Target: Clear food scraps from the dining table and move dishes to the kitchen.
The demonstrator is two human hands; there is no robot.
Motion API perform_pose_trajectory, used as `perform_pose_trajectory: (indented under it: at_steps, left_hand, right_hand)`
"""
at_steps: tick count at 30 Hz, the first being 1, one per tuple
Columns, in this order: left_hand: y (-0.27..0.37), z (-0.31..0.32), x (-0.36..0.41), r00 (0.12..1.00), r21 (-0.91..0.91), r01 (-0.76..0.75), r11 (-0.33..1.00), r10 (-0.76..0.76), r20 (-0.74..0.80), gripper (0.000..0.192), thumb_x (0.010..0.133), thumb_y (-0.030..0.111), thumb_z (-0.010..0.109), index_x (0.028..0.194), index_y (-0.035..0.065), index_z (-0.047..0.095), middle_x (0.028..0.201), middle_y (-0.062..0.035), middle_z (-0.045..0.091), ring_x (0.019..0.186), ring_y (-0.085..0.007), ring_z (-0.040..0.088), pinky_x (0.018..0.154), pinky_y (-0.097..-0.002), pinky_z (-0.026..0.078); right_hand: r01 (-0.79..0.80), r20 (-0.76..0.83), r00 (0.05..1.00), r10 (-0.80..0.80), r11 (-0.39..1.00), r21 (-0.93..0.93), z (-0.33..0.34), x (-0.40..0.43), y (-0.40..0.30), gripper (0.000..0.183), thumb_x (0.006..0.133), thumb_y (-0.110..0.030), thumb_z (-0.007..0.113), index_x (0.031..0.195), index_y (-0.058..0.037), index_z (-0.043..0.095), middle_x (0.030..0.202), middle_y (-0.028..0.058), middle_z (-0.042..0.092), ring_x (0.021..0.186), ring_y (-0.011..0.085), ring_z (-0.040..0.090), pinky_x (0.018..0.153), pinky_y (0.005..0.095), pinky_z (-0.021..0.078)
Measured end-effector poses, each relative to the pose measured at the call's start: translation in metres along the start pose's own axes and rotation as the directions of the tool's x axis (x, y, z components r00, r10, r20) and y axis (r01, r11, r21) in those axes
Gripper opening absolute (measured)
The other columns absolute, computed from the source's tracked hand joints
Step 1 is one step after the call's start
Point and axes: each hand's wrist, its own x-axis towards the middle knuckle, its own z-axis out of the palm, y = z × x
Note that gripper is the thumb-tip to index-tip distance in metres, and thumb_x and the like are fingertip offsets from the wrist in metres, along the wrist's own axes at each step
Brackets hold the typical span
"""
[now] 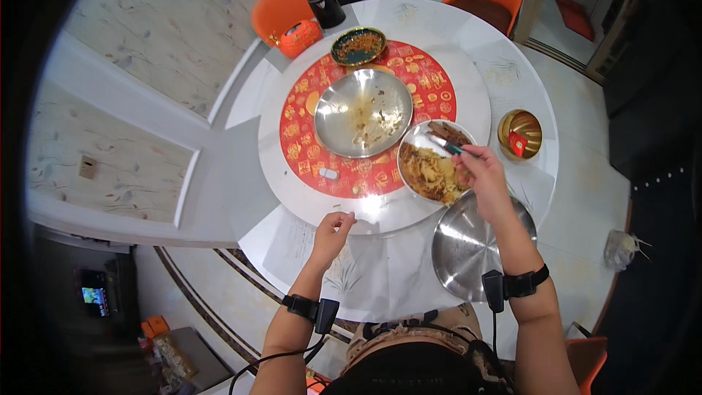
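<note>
My right hand (482, 175) grips a metal utensil (453, 147) with a dark green handle. Its metal end lies over a white plate (418, 137), near brown strips of food (448, 133); whether it touches them is unclear. Yellow-brown food (430, 173) that looks like egg fills the plate's lower part. Under my right forearm is a round stainless steel tray (466, 247), partly hidden. My left hand (332, 236) hovers by the turntable's near edge, fingers curled together, with nothing visible in it. A larger steel plate (351, 104) with food scraps sits beyond the white plate.
The white lazy Susan (296, 197) bears a red patterned mat (301, 148), a small white object (329, 174) and a dark green dish of crumbly food (359, 46). A gold bowl (520, 134) holds a red packet. At the far left are an orange pot (300, 38) and a black canister (327, 8).
</note>
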Motion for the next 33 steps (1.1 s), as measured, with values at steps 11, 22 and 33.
perform_pose_trajectory:
  at_steps: [11, 22, 33]
  left_hand:
    - [-0.025, 0.074, 0.003, 0.759, -0.062, 0.066, 0.996, -0.010, 0.651, 0.024, 0.091, 0.021, 0.053, 0.112, 0.0093, 0.058, 0.095, 0.0001, 0.058, 0.085, -0.0101, 0.052, 0.076, -0.0239, 0.043]
    - [-0.011, 0.033, -0.022, 0.824, -0.049, 0.256, 0.966, -0.191, 0.533, 0.036, 0.092, 0.030, 0.049, 0.121, 0.0089, 0.053, 0.110, -0.0031, 0.058, 0.096, -0.0136, 0.053, 0.082, -0.0281, 0.043]
    - [-0.024, -0.008, 0.013, 0.937, -0.586, 0.349, 0.732, -0.259, 0.235, 0.036, 0.090, 0.018, 0.051, 0.123, 0.0033, 0.046, 0.112, -0.0061, 0.053, 0.098, -0.0175, 0.053, 0.086, -0.0284, 0.043]
  right_hand:
    - [-0.105, -0.338, 0.927, 0.163, 0.977, 0.184, -0.101, -0.187, -0.027, 0.042, 0.090, -0.011, 0.053, 0.131, -0.0060, 0.041, 0.104, 0.0063, 0.059, 0.090, 0.0142, 0.059, 0.073, 0.0242, 0.0495]
    - [-0.196, -0.627, 0.755, 0.191, 0.979, 0.063, -0.215, -0.237, 0.100, 0.017, 0.082, -0.007, 0.058, 0.085, -0.0127, 0.042, 0.089, 0.0020, 0.055, 0.086, 0.0160, 0.055, 0.080, 0.0365, 0.0473]
    - [-0.295, -0.602, 0.754, 0.263, 0.954, 0.048, -0.215, -0.187, 0.137, 0.026, 0.076, 0.007, 0.052, 0.083, -0.0135, 0.037, 0.085, 0.0025, 0.046, 0.081, 0.0187, 0.052, 0.074, 0.0440, 0.0477]
